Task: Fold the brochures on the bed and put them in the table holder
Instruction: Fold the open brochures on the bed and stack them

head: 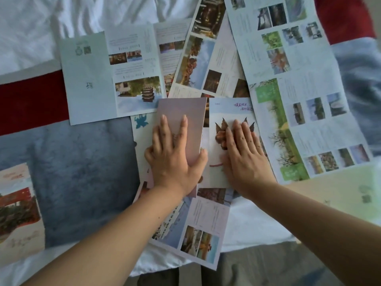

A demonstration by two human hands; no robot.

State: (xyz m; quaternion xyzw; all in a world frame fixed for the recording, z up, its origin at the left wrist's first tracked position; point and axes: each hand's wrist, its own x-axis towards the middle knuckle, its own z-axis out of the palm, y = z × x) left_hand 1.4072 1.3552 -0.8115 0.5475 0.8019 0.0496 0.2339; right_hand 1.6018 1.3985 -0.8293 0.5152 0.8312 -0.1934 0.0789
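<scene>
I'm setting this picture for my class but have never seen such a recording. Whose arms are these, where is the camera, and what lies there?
No machine: a person wears one camera on the head, so you look down along their own arms. The left hand presses flat on a pinkish folded panel; the right hand lies flat on the sheet with a brown picture beside it. Neither grips anything. Around them unfolded brochures overlap on a bed with a grey blanket. No table holder is in view.
</scene>
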